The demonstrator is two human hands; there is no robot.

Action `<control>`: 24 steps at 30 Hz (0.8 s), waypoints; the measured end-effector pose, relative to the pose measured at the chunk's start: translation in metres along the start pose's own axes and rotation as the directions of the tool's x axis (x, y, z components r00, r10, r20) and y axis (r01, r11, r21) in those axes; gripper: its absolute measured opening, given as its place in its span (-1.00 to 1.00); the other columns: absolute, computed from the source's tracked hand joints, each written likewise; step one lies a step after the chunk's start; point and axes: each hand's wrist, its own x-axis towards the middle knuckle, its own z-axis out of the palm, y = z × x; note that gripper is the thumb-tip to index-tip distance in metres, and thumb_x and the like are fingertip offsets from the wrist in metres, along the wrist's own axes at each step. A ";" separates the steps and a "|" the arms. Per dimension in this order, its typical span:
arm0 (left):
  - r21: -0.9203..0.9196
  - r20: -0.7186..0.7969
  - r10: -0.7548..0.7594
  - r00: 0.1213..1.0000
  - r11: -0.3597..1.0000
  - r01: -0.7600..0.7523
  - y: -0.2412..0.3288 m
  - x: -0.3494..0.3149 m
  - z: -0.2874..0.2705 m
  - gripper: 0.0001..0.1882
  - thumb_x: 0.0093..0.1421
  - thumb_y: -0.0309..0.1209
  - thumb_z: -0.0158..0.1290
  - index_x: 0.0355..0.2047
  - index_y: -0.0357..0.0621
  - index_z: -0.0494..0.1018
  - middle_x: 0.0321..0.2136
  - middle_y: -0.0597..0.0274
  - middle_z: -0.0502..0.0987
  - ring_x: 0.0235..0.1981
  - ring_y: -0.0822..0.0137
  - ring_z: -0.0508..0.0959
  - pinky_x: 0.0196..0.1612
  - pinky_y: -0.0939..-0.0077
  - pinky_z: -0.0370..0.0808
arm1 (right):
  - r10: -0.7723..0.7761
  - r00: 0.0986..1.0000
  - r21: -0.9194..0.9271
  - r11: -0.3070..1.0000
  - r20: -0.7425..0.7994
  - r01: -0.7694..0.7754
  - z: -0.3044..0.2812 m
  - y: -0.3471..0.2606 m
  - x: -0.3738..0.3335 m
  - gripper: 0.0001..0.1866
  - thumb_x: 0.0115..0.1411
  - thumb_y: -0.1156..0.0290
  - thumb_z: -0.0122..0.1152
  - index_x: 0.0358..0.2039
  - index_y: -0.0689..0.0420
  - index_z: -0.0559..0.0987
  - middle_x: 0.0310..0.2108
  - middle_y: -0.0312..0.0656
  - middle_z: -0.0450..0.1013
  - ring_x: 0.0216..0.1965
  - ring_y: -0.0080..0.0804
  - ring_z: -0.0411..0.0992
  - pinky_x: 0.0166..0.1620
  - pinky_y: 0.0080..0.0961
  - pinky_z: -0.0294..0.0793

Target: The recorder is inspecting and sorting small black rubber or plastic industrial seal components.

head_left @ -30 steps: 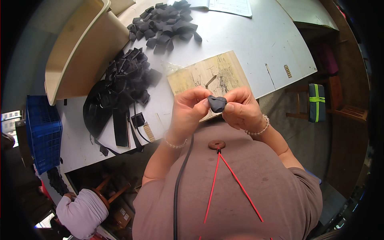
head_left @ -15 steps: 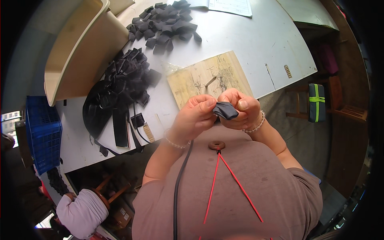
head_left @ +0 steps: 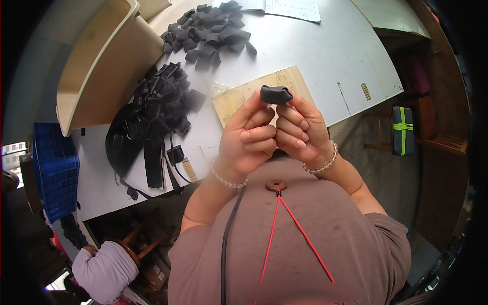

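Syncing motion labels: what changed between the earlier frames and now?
The left hand and right hand moved up the picture, carrying the small dark fabric piece with them. Both hands still hold it; nothing visibly let go or newly taken. Unchanged: far fabric pile, near fabric pile, wooden board, blue crate.

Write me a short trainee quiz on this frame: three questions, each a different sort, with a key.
1. True or false: the left hand and the right hand both hold the dark fabric piece.
2. What lies on the white table, partly hidden by the hands?
(a) a metal tray
(b) a wooden board
(c) a pair of scissors
3. Fill in: the crate near the picture's left edge is ____.

Key: 1. True. 2. b. 3. Blue.
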 end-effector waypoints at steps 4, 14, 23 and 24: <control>0.101 -0.131 0.012 0.991 0.995 0.002 -0.002 -0.006 -0.008 -0.67 0.36 -0.17 -0.26 -0.27 -0.12 0.40 -0.72 0.55 0.09 -0.79 0.72 0.15 -0.81 0.88 0.04 | 0.013 0.994 0.011 1.000 -0.106 -0.012 -0.009 0.002 -0.008 -0.66 0.38 0.25 -0.32 -0.35 0.16 0.41 -0.81 -0.46 0.07 -0.85 -0.70 0.01 -0.79 -0.75 0.19; 0.375 -0.208 0.010 0.978 0.924 0.071 -0.001 -0.007 -0.005 -0.78 0.32 -0.21 -0.16 -0.40 -0.03 0.31 -0.74 0.56 0.11 -0.77 0.71 0.13 -0.74 0.84 0.05 | 0.049 0.997 0.004 0.999 -0.061 -0.049 -0.004 -0.002 -0.011 -0.59 0.37 0.18 -0.35 -0.47 0.15 0.39 -0.81 -0.46 0.08 -0.85 -0.69 0.03 -0.79 -0.72 0.21; 0.852 0.522 0.580 0.626 -0.400 -0.339 0.005 0.009 0.002 -0.63 0.09 -0.39 0.17 -0.08 -0.19 0.46 -0.31 0.27 0.56 -0.14 0.37 0.44 -0.16 0.50 0.41 | 0.030 0.995 -0.024 0.999 -0.090 -0.033 -0.011 -0.002 -0.007 -0.66 0.36 0.19 -0.28 -0.42 0.14 0.38 -0.81 -0.49 0.03 -0.85 -0.70 0.00 -0.79 -0.73 0.19; 0.808 0.569 0.453 0.686 -0.465 -0.363 0.011 0.011 0.002 -0.66 0.05 -0.41 0.19 -0.13 -0.19 0.50 -0.29 0.28 0.57 -0.12 0.32 0.45 -0.11 0.46 0.40 | 0.014 0.992 -0.033 0.999 -0.122 -0.018 -0.011 -0.001 -0.007 -0.66 0.36 0.20 -0.28 -0.40 0.14 0.38 -0.80 -0.49 0.03 -0.85 -0.70 0.00 -0.79 -0.73 0.20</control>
